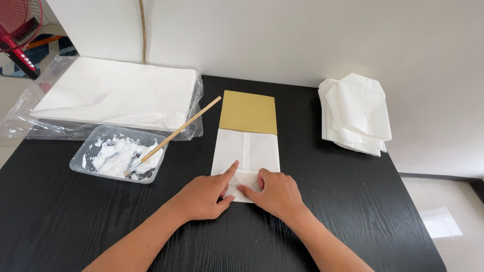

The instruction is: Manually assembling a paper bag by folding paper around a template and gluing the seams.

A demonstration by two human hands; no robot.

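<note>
A folded white paper sheet (245, 150) lies on a yellow-brown card (248, 111) in the middle of the black table (353, 201). My left hand (204, 196) presses on the paper's near left corner, its index finger stretched out over the fold. Beside it, my right hand (276, 193) pinches and holds down the folded near edge of the same paper. Both hands touch the small folded flaps at the paper's near end.
A clear plastic tray (88, 168) with white paste and a wooden stick (174, 135) stands at the left. Behind it lies a stack of white sheets in clear plastic wrap (116, 93). A pile of folded white paper pieces (355, 113) sits at the right, near the wall. A red fan (20, 25) shows at top left.
</note>
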